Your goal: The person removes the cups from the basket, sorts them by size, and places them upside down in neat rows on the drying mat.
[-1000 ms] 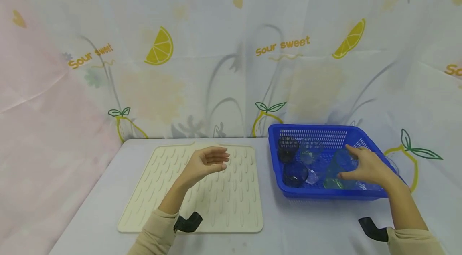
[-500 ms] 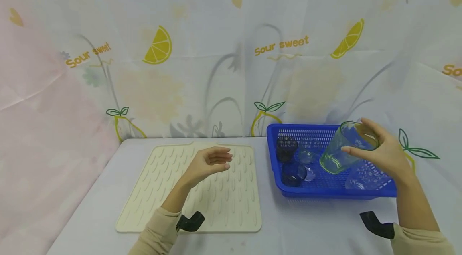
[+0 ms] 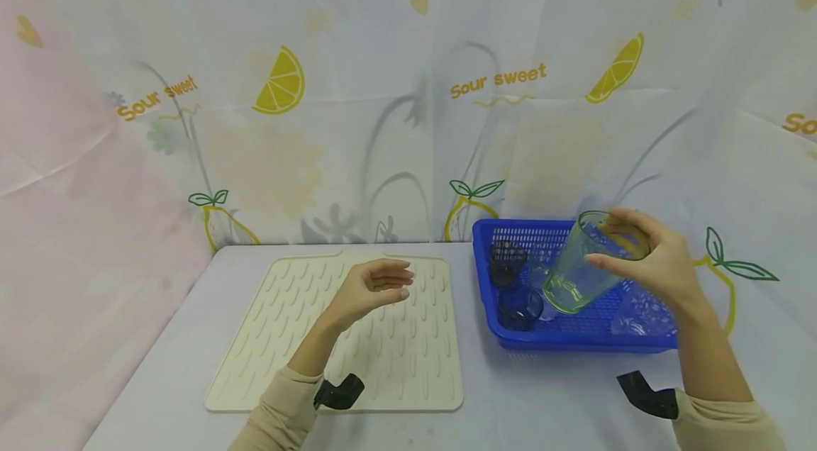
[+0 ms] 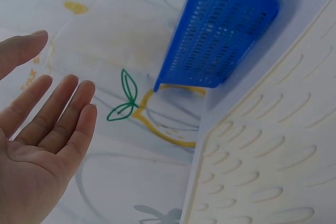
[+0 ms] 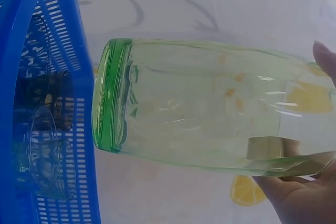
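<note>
A clear green-tinted drinking glass (image 3: pixel 577 270) is gripped near its rim by my right hand (image 3: pixel 657 263), thumb on the near side and fingers on the far side. It tilts, its base lower and to the left, above the blue plastic basket (image 3: pixel 587 343). In the right wrist view the thick green base of the glass (image 5: pixel 113 95) points toward the basket. My left hand (image 3: pixel 370 291) hovers over the cream drying mat (image 3: pixel 408 373), fingers relaxed and apart from the thumb, holding nothing. The left wrist view shows its bare palm (image 4: pixel 37 166).
Inside the basket are a dark glass (image 3: pixel 507 263), a dark blue glass (image 3: pixel 519 309) and clear glassware, partly hidden by the held glass. A patterned clear piece (image 3: pixel 641 313) lies at its right. A printed curtain (image 3: pixel 357 82) hangs behind the white table (image 3: pixel 510 401).
My right hand has taken the green-tinted glass up from the basket, then moved it slightly left. My left hand has barely moved.
</note>
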Available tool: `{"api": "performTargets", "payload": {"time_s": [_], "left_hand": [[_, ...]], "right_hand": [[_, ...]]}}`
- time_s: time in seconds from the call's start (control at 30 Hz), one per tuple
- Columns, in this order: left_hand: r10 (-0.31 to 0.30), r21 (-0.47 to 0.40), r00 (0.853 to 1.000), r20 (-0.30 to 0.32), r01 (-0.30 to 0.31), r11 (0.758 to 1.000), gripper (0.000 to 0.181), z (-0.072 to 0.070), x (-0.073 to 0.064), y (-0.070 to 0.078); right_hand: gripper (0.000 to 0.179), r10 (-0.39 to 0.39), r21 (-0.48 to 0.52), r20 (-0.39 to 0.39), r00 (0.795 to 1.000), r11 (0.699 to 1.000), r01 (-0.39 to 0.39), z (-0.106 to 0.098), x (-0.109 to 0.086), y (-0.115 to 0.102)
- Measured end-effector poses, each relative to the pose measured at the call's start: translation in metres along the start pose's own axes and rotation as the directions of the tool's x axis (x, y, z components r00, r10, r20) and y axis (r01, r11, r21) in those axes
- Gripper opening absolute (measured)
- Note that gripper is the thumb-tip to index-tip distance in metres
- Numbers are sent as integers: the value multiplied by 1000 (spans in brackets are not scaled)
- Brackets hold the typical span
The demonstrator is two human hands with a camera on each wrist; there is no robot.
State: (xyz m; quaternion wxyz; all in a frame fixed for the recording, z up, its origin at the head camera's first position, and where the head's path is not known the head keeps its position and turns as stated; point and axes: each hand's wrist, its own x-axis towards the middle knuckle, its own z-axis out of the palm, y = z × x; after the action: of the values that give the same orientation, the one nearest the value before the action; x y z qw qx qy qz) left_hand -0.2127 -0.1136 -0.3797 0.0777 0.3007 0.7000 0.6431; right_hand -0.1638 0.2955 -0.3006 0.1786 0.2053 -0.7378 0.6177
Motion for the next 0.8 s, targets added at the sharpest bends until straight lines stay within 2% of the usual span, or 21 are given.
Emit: {"api": "performTargets", "payload": {"time_s": [0.1, 0.2, 0.4, 0.53, 0.8], "left_hand": [[4, -3, 1000, -1, -4, 1000, 46, 1, 1, 1], [10, -4, 1000, -2, -10, 1000, 46, 2, 1, 3], [21, 18, 1000, -7, -21, 1000, 46, 5, 4, 7], [28, 24, 1000, -11, -27, 999, 46, 7, 5, 10], [44, 16, 999, -13, -44, 999, 46, 13, 11, 14]], "right_hand": [[63, -10, -124, 11, 1000, 992, 11, 7, 2, -3], [65, -19, -240, 22, 1000, 970, 24, 14, 3, -5], [70, -15, -346, 57, 998, 938, 34, 27, 7, -4], [73, -4, -369, 84, 996, 929, 35, 39, 10, -4], [74, 2, -348, 145, 989, 936, 49, 64, 16, -6]]}}
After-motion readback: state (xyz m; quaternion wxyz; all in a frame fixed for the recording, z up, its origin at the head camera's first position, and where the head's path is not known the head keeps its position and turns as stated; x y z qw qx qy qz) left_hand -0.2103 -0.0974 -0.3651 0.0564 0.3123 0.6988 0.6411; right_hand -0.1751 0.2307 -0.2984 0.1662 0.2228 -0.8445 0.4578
